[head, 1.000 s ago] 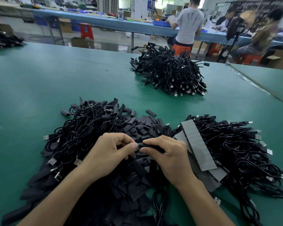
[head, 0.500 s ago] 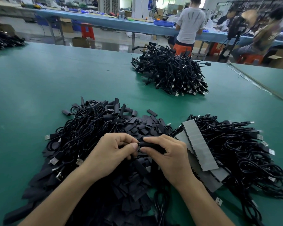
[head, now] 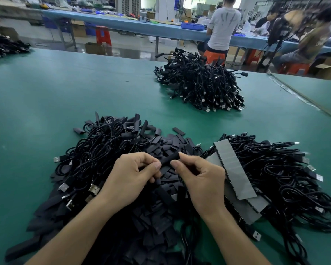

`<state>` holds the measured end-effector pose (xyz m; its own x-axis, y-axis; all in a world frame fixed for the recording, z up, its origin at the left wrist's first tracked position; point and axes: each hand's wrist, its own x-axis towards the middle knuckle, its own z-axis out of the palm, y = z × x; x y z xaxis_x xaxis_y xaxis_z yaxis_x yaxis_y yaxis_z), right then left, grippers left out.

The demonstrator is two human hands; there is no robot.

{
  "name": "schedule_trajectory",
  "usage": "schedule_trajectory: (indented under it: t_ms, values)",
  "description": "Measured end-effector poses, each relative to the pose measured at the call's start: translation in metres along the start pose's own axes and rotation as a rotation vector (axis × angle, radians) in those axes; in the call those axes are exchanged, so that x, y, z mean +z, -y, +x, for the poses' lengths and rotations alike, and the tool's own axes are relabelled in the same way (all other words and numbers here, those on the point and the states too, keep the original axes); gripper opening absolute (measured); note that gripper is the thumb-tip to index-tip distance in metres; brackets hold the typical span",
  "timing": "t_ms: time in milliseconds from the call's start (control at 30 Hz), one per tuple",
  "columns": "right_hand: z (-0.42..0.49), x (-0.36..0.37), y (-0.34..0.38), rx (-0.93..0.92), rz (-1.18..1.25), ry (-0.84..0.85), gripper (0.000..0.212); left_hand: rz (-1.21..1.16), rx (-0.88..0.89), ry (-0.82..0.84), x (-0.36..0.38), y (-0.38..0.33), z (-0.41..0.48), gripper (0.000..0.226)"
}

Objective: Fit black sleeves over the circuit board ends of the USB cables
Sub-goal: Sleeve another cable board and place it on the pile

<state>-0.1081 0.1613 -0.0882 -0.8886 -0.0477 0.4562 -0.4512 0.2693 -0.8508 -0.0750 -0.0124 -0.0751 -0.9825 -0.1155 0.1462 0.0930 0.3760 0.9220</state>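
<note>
1. Reading the grip first: I log the left hand (head: 131,176) and the right hand (head: 203,178) both pinching one black sleeve (head: 169,159) between thumb and forefinger. The other fingers are curled in, and neither hand is free.
2. Location: the black sleeve is lifted just above the pile of loose sleeves (head: 153,226). It sits between the two hands, over the near middle of the green table (head: 46,96).
3. Key relation: the black sleeve bridges the gap between the two pinches.
   - Its long axis runs on a slant, low at the left thumb and rising away to the right forefinger.
   - The left hand has the nearer, lower end; the right hand has the farther, higher end.
   - Neither hand has to reach.
4. Pointing: the far end aims up and to the right, toward the grey strips (head: 232,167). The near end aims down into the left palm.
5. Cannot tell: whether a circuit board end is already inside. I see no board or cable at either mouth. A dark piece under the left thumb could be cable or another sleeve.
6. Judgement: I take the step to be seating the black sleeve. I expect the next move to run along that slanted axis, not across it.
7. Stock: one heap of USB cables (head: 279,169) lies to the right, partly under the grey strips. A far heap (head: 201,83) sits well apart across the table.
</note>
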Motion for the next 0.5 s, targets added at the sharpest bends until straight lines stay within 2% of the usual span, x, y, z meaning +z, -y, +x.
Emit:
schedule_trajectory:
  t_ms: [100, 200, 333, 433, 500]
  values:
    - [0.001, -0.001, 0.001, 0.015, 0.003, -0.002, 0.028, 0.015, 0.001, 0.007, 0.000, 0.000, 0.000, 0.014]
    - [0.005, -0.003, 0.004, 0.112, 0.146, 0.030, 0.006, -0.005, 0.006, 0.015, 0.000, -0.003, -0.001, 0.012]
    - [0.013, -0.006, 0.016, 0.262, 0.456, 0.053, 0.011, -0.030, 0.089, -0.025, -0.005, -0.013, -0.001, 0.009]
    - [0.019, -0.011, 0.026, 0.349, 0.662, -0.004, 0.021, 0.051, 0.136, -0.013, -0.011, -0.021, -0.002, 0.021]
    - [0.022, -0.014, 0.029, 0.370, 0.712, -0.039, 0.020, 0.089, 0.132, 0.011, -0.015, -0.027, -0.004, 0.027]
